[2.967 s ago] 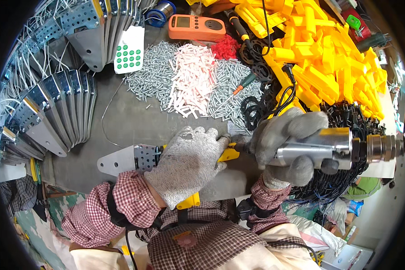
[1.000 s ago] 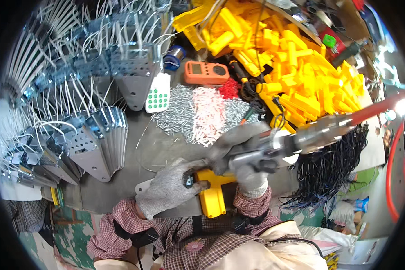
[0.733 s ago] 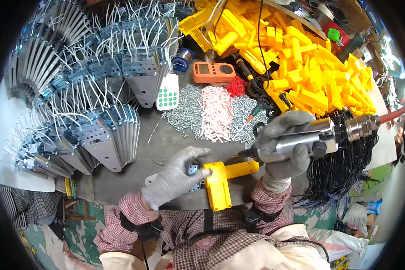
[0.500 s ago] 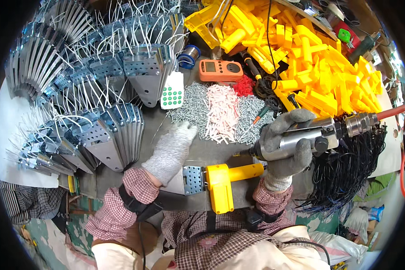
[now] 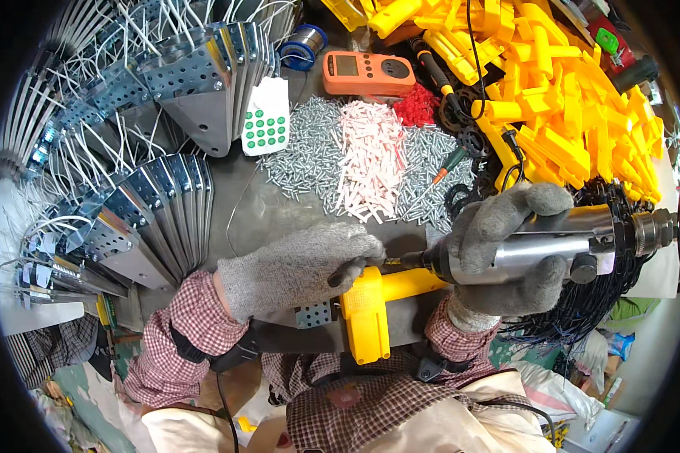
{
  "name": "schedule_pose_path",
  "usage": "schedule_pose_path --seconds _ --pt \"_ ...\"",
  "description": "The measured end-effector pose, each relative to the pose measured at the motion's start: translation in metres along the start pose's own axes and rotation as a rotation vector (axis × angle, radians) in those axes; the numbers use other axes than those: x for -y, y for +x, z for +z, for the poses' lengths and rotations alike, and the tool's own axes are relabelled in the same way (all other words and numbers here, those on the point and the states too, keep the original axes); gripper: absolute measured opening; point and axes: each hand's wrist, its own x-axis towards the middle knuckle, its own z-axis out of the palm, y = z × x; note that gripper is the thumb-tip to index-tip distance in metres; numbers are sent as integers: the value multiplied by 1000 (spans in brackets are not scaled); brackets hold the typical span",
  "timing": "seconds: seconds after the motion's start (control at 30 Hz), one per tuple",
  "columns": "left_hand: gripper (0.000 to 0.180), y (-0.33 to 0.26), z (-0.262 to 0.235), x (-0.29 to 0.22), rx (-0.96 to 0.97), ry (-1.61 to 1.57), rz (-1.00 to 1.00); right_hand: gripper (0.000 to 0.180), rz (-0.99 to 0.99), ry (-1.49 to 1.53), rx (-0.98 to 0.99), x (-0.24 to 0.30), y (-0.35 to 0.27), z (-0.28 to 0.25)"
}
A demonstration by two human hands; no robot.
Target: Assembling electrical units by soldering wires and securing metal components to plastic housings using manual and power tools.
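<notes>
My right hand (image 5: 485, 235), in a grey glove, is wrapped round a silver air screwdriver (image 5: 540, 257) that lies level, its bit (image 5: 394, 261) pointing left. At the bit's tip, the fingers of my gloved left hand (image 5: 298, 264) are pinched together; whatever is between them is too small to make out. Just below both hands, a yellow plastic handle housing (image 5: 366, 317) rests at the table's near edge, joined to a perforated metal plate (image 5: 314, 315). My left hand covers part of that plate.
Beyond my hands lie piles of silver screws (image 5: 298, 151), pale pink sleeves (image 5: 370, 155) and red small parts (image 5: 415, 106). An orange meter (image 5: 369, 74) and a solder spool (image 5: 302, 47) stand behind. Wired metal plates (image 5: 177, 90) fill the left; yellow housings (image 5: 551, 98) and black cables (image 5: 574, 302) the right.
My left hand has come from the screw pile toward me and right, to the bit's tip. The screwdriver remains in my right hand. The view has shifted slightly.
</notes>
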Motion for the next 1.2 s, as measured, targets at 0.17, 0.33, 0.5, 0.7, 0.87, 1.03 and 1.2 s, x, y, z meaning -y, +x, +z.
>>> schedule_pose_path --seconds 0.17,0.33,0.5,0.7,0.87,1.03,1.2 --pt "41 -11 0 -13 23 110 -75 60 25 -24 80 1 -2 7" --pt "55 -33 20 -21 -219 -47 -144 56 109 -139 257 -5 -9 20" --pt "68 -41 23 -17 -128 32 -270 53 231 -264 483 -14 -17 29" --pt "53 -45 31 -14 -242 -30 -143 48 359 -455 687 -14 -19 33" --pt "44 -30 26 -21 -126 -48 -185 50 380 -549 593 -4 -14 35" --pt "56 -51 44 1 -300 -277 -258 61 205 -388 27 39 -22 11" --pt "49 -46 48 -36 -272 -15 -277 48 -42 -1673 -57 118 -18 -141"
